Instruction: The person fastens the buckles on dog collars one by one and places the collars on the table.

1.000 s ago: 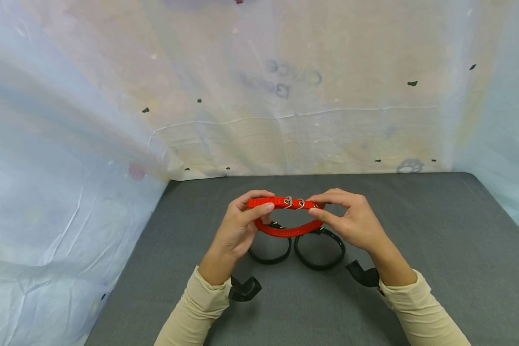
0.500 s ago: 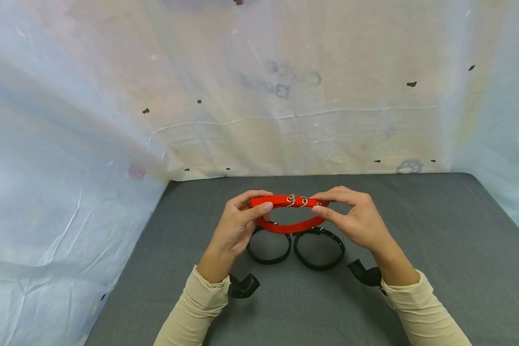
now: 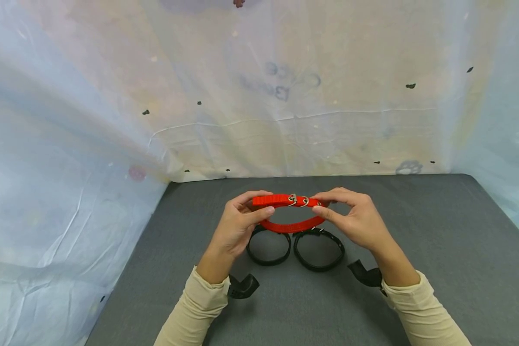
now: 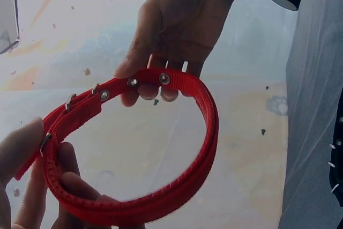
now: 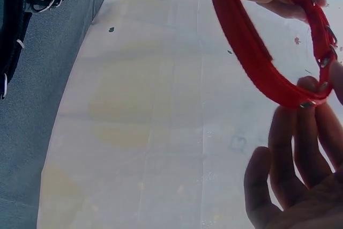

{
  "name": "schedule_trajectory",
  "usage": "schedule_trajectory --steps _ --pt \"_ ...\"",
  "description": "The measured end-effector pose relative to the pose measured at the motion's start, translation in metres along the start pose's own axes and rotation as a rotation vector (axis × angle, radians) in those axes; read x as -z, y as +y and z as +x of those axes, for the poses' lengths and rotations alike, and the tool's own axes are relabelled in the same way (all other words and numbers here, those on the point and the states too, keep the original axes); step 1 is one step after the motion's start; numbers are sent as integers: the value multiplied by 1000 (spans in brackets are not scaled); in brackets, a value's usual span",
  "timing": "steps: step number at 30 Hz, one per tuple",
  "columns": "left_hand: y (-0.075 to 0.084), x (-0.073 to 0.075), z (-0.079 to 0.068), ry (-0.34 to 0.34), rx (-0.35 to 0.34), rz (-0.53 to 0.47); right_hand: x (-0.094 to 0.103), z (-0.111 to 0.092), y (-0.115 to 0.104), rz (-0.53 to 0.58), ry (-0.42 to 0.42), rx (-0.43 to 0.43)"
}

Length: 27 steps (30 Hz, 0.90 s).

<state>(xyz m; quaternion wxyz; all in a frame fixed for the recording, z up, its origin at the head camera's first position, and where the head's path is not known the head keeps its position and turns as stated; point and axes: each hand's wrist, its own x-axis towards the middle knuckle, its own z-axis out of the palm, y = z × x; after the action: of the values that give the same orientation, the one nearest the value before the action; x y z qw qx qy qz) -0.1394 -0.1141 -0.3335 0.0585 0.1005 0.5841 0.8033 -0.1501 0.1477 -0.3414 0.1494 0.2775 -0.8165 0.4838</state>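
A red dog collar [image 3: 291, 227], buckled into a loop with metal eyelets and rings, is held up between both hands. My left hand [image 3: 238, 226] holds its left side near the buckle, the strap's loose end between fingers and thumb. At the right side, my right hand [image 3: 350, 216] pinches the band at an eyelet. The left wrist view shows the left fingers [image 4: 80, 186] inside the loop of the collar [image 4: 177, 194]. Below it lie two black collars, a left one [image 3: 265, 263] and a right one [image 3: 320, 269], side by side as loops, their tops partly hidden.
The black collars rest on a grey cloth-covered table [image 3: 294, 312]. A pale patterned sheet [image 3: 259, 139] hangs behind the table's back edge, and more sheeting hangs at the left and right. Black camera mounts [image 3: 243, 287] stick out from both wrists.
The red collar has shifted slightly right and up, with the right hand moving along. The left thumb sits a little lower against the strap, so more of its loose end shows. The black collars stay put.
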Motion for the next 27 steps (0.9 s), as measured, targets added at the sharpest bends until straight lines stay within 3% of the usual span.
schedule_trajectory --steps 4,11,19,27 --pt "-4 -2 1 21 -30 46 -2 -1 0 -39 -33 -13" --pt "-10 -8 -1 -20 -77 200 -15 0 -3 2 -24 87" --pt "-14 -15 -5 -62 -37 333 -32 -2 -9 3 7 211" --pt "-14 -15 -4 -90 8 374 -29 -2 -10 66 28 194"
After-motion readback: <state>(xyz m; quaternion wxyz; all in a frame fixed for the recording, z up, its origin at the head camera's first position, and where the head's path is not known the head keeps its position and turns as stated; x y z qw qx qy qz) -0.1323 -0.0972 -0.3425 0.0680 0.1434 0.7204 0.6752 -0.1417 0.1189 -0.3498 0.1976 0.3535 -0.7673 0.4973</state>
